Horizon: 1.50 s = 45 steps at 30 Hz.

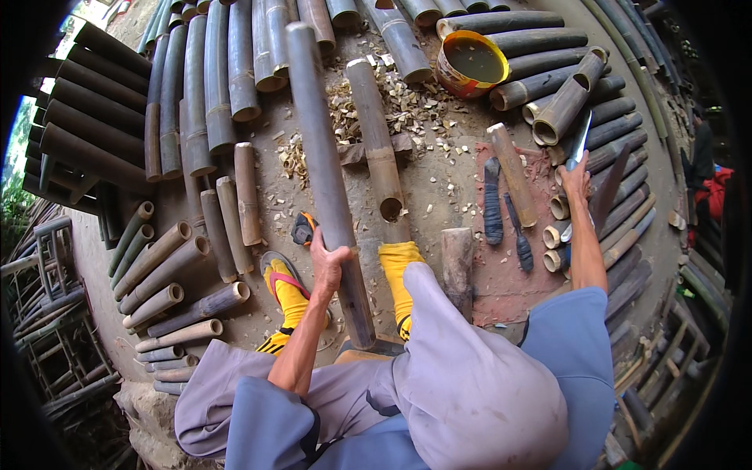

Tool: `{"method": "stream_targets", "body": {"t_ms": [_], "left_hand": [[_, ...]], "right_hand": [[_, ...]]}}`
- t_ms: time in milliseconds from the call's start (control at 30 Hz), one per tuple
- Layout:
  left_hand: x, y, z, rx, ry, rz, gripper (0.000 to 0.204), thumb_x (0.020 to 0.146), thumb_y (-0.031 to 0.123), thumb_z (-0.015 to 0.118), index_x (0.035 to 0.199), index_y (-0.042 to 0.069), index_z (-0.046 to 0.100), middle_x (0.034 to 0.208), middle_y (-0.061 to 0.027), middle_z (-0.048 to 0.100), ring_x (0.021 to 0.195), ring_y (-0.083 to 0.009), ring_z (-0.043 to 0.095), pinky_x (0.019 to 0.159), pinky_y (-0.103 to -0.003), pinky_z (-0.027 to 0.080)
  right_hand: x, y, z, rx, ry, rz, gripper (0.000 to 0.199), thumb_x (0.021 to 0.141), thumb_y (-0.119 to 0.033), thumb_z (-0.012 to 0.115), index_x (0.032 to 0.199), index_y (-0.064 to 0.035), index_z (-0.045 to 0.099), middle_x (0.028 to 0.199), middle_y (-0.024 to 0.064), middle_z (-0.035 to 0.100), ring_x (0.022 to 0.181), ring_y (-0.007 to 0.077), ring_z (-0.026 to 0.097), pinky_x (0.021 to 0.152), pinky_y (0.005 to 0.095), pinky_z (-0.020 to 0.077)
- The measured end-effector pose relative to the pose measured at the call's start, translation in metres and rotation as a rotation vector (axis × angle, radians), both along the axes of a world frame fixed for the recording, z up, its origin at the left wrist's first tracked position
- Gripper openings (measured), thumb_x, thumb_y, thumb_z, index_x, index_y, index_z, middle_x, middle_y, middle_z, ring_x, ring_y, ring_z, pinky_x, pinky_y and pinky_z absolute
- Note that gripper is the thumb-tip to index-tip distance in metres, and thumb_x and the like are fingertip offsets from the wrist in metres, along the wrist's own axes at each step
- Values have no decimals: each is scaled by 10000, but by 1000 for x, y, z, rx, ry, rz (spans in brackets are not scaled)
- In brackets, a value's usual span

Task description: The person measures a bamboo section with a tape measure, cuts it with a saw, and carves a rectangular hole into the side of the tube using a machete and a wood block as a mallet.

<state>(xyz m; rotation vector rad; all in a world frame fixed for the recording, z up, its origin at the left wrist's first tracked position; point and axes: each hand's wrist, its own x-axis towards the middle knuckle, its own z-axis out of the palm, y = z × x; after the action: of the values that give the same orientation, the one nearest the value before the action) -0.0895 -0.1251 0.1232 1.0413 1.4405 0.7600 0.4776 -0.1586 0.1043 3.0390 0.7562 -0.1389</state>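
My left hand [329,265] is closed around a long dark bamboo tube [319,149], which stands tilted between my legs with its lower end near a low block by my feet. An orange and black object [302,228] shows just beside those fingers; whether it touches them I cannot tell. Out to the right, my right hand [576,182] grips a knife with a shiny blade [581,139], over a row of bamboo pieces. The knife's handle is mostly hidden. Ahead of my feet, another bamboo tube [374,129] rests across a short wooden support [403,143].
Wood chips [399,102] litter the ground ahead. A bucket [472,64] of dark liquid stands at the far right. Two dark-handled tools [492,200] and a bamboo piece [513,176] lie on a reddish mat [501,278]. Cut bamboo tubes [219,78] line both sides.
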Motion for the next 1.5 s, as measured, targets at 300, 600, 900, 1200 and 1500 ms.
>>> {"method": "stream_targets", "body": {"t_ms": [300,600,900,1200,1500], "left_hand": [[-14,72,93,390,-13,148,480,703,153,772,1091,7,529,919,-85,617,803,-164,603,741,-302,491],[-42,98,137,341,142,40,411,656,186,710,994,-11,583,845,-94,635,776,-179,619,729,-298,484],[-67,119,151,331,280,-124,450,651,221,749,1012,18,574,829,-50,615,727,-133,590,694,-281,484],[-104,136,220,335,370,-290,466,632,225,707,1031,49,542,812,-36,583,714,-128,592,687,-278,504],[-135,111,219,139,270,-430,636,543,265,703,1107,5,563,876,-32,551,807,-132,525,744,-262,435]], "right_hand": [[-14,9,-21,329,70,10,757,754,-332,656,1339,-75,250,1008,344,604,957,492,597,865,520,470],[11,22,6,253,-4,-7,567,749,-366,665,1097,38,474,1021,345,605,970,473,600,874,514,472],[42,-2,-2,108,82,39,622,766,-400,643,1259,-63,469,1125,267,611,1045,450,584,887,513,462],[4,3,33,391,-239,239,584,817,-312,623,1324,-75,459,1143,223,584,1058,405,546,927,481,425],[-48,35,163,565,-107,607,430,812,-161,624,1224,-54,561,978,157,632,857,272,629,794,376,502]]}}
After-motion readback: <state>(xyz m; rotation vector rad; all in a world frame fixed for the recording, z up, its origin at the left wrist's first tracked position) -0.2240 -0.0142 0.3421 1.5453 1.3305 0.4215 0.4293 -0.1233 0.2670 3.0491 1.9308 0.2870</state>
